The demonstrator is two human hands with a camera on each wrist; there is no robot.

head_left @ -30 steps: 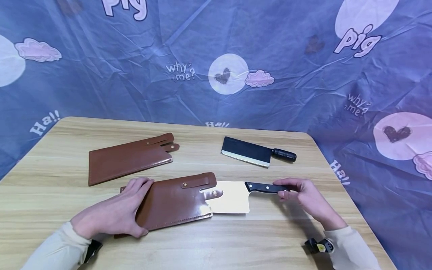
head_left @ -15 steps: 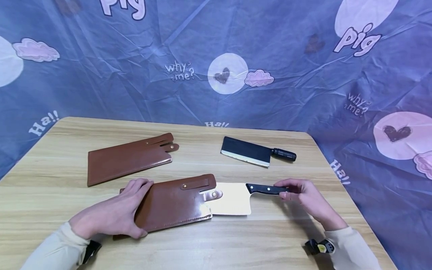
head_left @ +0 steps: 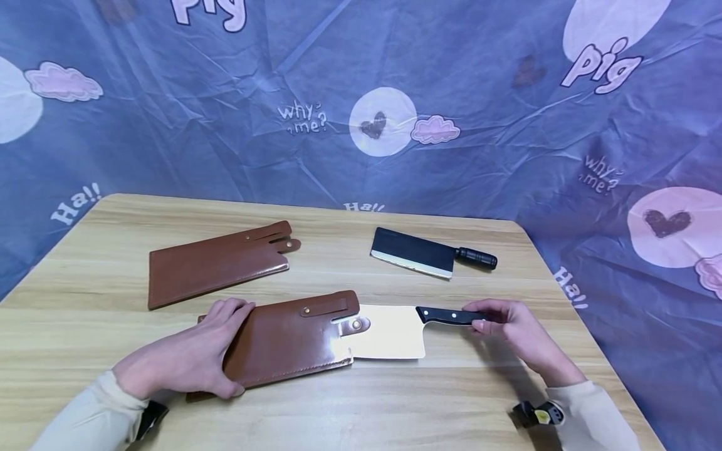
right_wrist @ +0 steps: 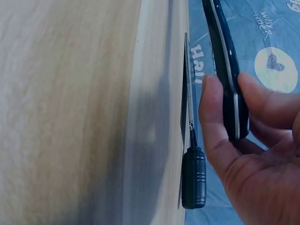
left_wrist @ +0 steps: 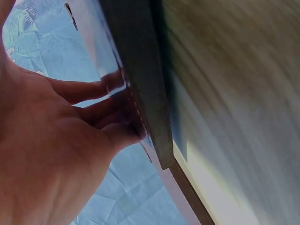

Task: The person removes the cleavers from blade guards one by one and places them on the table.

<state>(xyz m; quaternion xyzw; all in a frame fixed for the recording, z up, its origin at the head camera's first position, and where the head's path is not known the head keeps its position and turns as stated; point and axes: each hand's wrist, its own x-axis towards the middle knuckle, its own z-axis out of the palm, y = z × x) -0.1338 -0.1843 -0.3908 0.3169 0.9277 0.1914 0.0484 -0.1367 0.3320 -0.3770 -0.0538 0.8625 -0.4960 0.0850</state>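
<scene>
My left hand point(head_left: 192, 357) grips the closed end of a brown leather knife sheath point(head_left: 293, 338), its thumb at the near edge and the fingers over the far edge. In the left wrist view that hand point(left_wrist: 61, 126) holds the sheath by its edge. A cleaver point(head_left: 392, 332) with a pale, shiny blade sticks out of the sheath's right-hand opening; the rest of the blade is hidden inside. With thumb and fingers, my right hand point(head_left: 516, 332) pinches the end of the cleaver's black riveted handle point(right_wrist: 229, 93). The sheath's snap strap hangs unfastened over the blade.
Farther back on the wooden table point(head_left: 429, 407) lie a second brown sheath point(head_left: 214, 266) at the left and a dark-bladed cleaver point(head_left: 414, 250) at the right. Behind the table hangs a blue printed cloth point(head_left: 254, 156).
The cleaver has slid a little to the right with my right hand, and slightly more blade shows outside the sheath. My left hand keeps its grip, with the sheath shifted very slightly left.
</scene>
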